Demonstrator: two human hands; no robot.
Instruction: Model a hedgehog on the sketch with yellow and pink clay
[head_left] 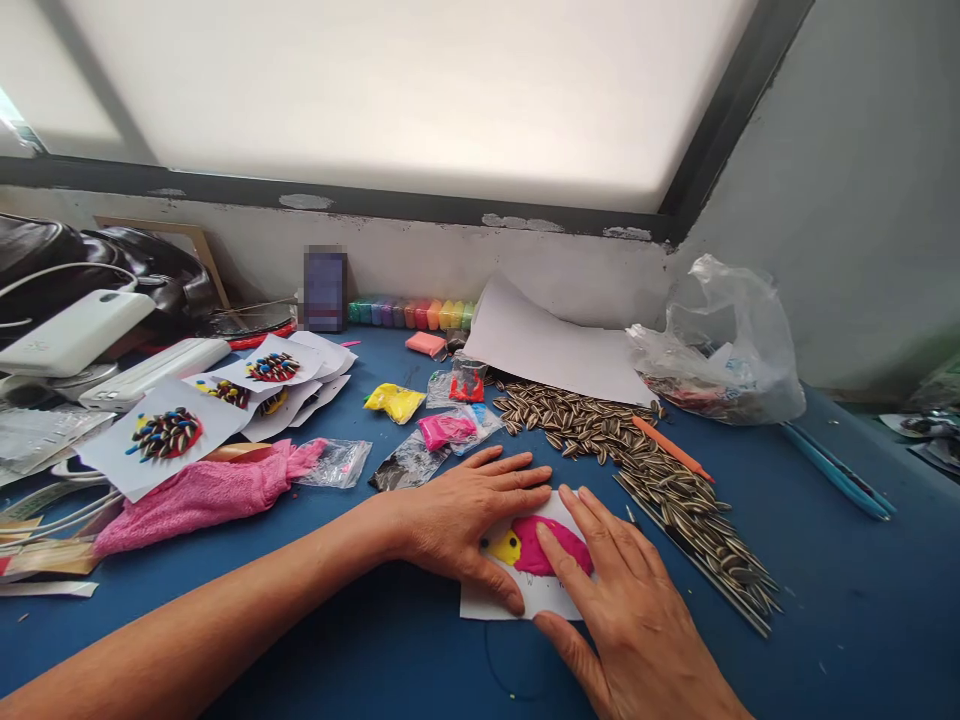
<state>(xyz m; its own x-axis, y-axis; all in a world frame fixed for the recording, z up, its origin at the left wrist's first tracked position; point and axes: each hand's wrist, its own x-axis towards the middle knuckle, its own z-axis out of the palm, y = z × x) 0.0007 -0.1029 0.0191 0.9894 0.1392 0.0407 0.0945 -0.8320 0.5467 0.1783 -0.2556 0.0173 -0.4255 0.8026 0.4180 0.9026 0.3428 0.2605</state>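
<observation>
A small white paper card (491,603) lies on the blue table in front of me. On it, pink clay (551,545) is spread in a flat oval, joined on the left to a yellow clay patch (504,547) with black dots. My left hand (472,515) rests flat across the card's left side, fingers spread. My right hand (622,590) lies over the right side, fingers stretched out, with the index fingertip touching the pink clay. Neither hand grasps anything. Part of the card is hidden under both hands.
Sunflower seeds (675,500) are heaped at the right, beside a metal rod (697,560) and an orange pen (671,448). Bagged yellow clay (395,402) and pink clay (448,430) sit beyond my hands. Finished seed-covered cards (165,437) and a pink cloth (199,500) lie left.
</observation>
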